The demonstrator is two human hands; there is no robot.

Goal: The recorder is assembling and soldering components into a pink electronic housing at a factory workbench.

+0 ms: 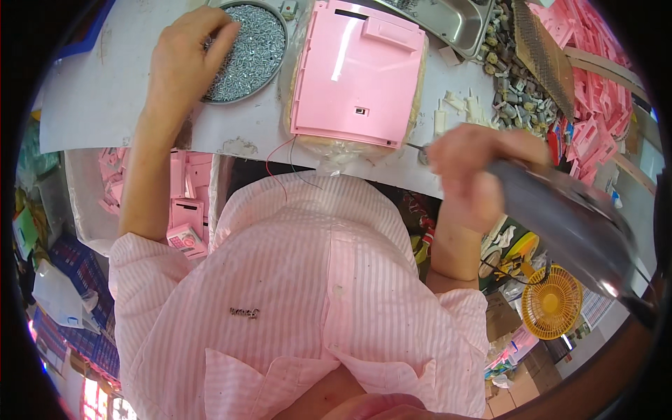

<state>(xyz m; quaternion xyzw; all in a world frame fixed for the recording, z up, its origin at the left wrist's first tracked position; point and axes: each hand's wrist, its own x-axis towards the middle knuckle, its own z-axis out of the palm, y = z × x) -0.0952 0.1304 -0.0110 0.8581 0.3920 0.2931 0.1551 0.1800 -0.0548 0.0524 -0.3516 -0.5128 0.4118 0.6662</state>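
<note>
My left hand (189, 52) is over a round metal dish (283, 63) heaped with small silver screws (248, 52). Its fingers curl down onto the screws, and what the fingertips hold is hidden. My right hand (476, 171), blurred by motion, grips a dark grey electric screwdriver (560, 217). The thin bit points left, close to the near right corner of a pink plastic panel (350, 84); whether it touches cannot be told. That panel lies on a plastic-wrapped pad (336, 157) at the table's near edge. Red and black wires (273, 175) hang from its near left corner.
At the back right stand a metal tray (458, 24) and a pile of small motor-like parts (518, 98). White plastic pieces (465, 105) lie beside them. Pink parts (588, 70) are heaped far right. Below left, a white-lined bin (87, 203) holds pink casings; a yellow basket (551, 301) sits below right.
</note>
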